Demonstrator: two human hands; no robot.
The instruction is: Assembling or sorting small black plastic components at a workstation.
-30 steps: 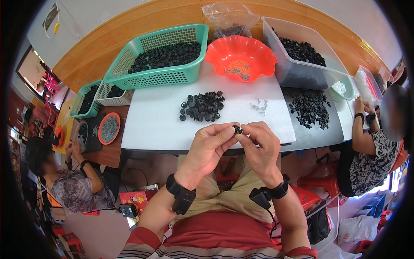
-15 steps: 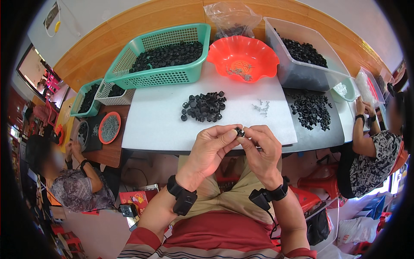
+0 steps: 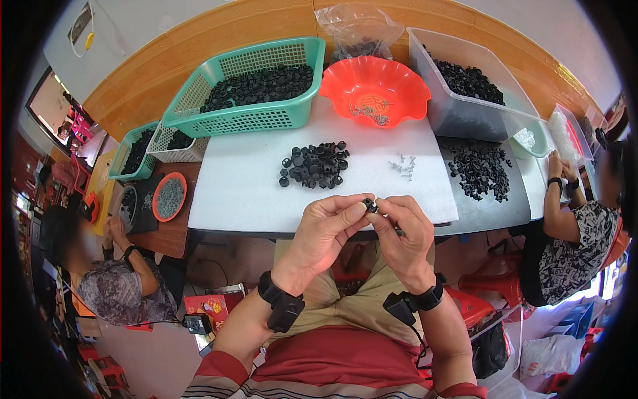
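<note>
The white-topped table [image 3: 232,189] spread out in front of you, with a dark mat [image 3: 458,213] at its right. At the back, the green basket [image 3: 246,124] on the left and the clear bin [image 3: 465,120] on the right both held many black pieces, and the red wavy-rimmed bowl [image 3: 332,86] between them had thin metal bits in its bottom. Your left hand [image 3: 325,226] and right hand [image 3: 407,233] met near the table's near edge. A heap of black bits [image 3: 478,174] lay on the mat, a pile of black caps [image 3: 312,165] on the white top, and slim metal pieces [image 3: 403,166] to the right of the caps. Between your hands was the small black part [image 3: 371,205]: your left grip pinched it between thumb and fingertips, while your right thumb and forefinger pressed on its right end.
</note>
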